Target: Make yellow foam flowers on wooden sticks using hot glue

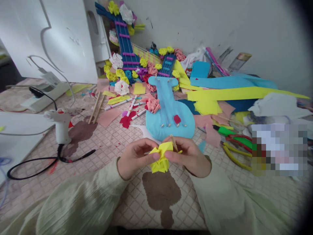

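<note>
Between both hands is a crumpled yellow paper flower (161,159), held over the near middle of the table. My left hand (138,157) pinches its left side, thumb on the front. My right hand (187,156) grips the flower's right edge with the thumb, and a thin wooden stick (174,143) pokes up between its fingers. Just beyond the hands lies a light blue guitar-shaped cutout (168,112) with strings along its length. A pink paper flower (153,105) sits at the cutout's left edge, and a small red piece (177,119) is on its body.
On the left stand a white glue gun (62,125) with a black cord and a power strip (46,94). Pliers (236,156) with yellow handles lie at right. Dark blue paper guitars (126,42) and several paper flowers crowd the back; markers (119,103) and yellow paper strips (244,94) lie around.
</note>
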`<state>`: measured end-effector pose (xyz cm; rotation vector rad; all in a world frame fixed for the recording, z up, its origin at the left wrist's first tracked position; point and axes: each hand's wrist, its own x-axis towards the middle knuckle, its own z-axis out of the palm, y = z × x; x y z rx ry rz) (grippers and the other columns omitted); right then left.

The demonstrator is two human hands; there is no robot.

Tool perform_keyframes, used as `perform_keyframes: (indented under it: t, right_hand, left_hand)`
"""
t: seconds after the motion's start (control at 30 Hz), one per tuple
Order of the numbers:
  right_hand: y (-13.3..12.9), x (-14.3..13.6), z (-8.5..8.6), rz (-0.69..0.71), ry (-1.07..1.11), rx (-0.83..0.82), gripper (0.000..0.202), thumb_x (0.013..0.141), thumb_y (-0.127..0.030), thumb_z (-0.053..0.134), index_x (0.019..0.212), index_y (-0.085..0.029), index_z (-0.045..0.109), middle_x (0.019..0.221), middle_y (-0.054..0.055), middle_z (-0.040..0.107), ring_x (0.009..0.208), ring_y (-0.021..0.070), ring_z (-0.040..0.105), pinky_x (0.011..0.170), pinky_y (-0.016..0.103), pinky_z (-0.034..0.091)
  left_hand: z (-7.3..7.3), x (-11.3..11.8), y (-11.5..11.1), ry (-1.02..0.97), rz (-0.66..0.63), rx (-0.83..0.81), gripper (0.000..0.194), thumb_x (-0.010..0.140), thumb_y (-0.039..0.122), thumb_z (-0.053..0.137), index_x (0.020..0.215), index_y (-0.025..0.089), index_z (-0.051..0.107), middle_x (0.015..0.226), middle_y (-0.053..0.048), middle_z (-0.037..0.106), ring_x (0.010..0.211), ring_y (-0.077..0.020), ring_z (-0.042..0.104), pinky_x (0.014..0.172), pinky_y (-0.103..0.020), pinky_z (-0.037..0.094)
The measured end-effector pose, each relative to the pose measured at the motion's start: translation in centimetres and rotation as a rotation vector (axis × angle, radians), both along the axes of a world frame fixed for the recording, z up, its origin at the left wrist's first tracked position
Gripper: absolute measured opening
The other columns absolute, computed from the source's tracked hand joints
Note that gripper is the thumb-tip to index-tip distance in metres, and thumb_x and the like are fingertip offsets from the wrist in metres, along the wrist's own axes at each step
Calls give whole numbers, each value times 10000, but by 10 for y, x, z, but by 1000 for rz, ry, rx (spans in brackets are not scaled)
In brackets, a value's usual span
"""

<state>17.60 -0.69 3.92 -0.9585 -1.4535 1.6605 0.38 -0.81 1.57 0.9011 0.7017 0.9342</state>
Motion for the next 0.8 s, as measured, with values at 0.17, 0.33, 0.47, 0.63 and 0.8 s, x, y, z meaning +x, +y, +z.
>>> perform_keyframes:
  t: [0.17,0.33,0.47,0.63,0.8]
  right_hand:
    - [-2,-2,-4,-37,-16,-21,190,680,-323,634,705,-165,531,597,-48,427,519,61,387,478,196,357]
    - [-4,-3,-6,3,-82,-46,177,704,-316,610,740,-156,544,617,-31,437,544,73,398,478,205,347]
    - [-5,-1,-4,36,-81,-54,173,711,-316,597,774,-169,533,622,-36,432,533,73,395,478,204,350]
    - [-4,0,-2,53,-66,-54,137,705,-255,572,804,-170,530,636,-28,451,561,87,421,510,220,363]
    - [-2,-2,-5,-8,-89,-95,117,665,-224,577,749,-152,539,630,-29,463,561,83,432,515,218,363]
  left_hand:
    - [-1,1,0,-32,-66,-87,189,615,231,715,733,145,594,640,14,607,547,-72,549,511,-181,426]
    - [7,-3,3,78,-236,-139,209,600,234,724,697,118,579,617,19,592,546,-60,534,520,-172,408]
    - [7,-3,3,79,-219,-136,210,590,199,728,677,122,552,628,22,604,555,-68,553,533,-184,426]
    - [1,-1,1,-2,-130,-80,192,601,158,718,691,136,550,628,27,619,533,-68,562,509,-178,428]
    - [2,-2,1,-7,-159,-91,158,632,175,697,730,122,585,648,11,624,560,-75,567,541,-185,431]
